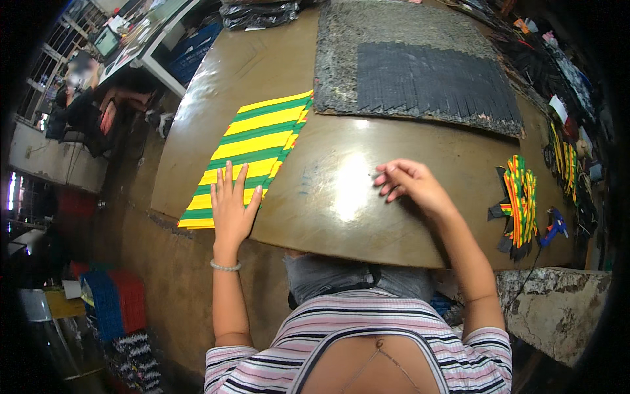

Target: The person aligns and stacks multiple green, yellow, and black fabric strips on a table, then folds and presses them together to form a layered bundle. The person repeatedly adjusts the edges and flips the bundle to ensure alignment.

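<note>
A stack of yellow and green striped fabric pieces [257,126] lies slantwise on the left part of the brown table. Fingers spread and flat, my left hand [231,200] rests on its near end. My right hand [410,184] hovers over the bare tabletop at the middle right. Its fingers are loosely bent and apart, with nothing visible in them. A bundle of narrow yellow, green and red striped strips with black ends [520,203] lies on the table at the right, beyond my right forearm. Beside it is a blue glue gun [556,226] with a dark cord.
A rough grey board [341,65] bearing rows of black strips [436,82] covers the far right of the table [315,217]. Black plastic-wrapped packs [259,14] sit at the far edge. Another person [82,108] sits at the far left. Blue and red stacked items [111,302] stand lower left.
</note>
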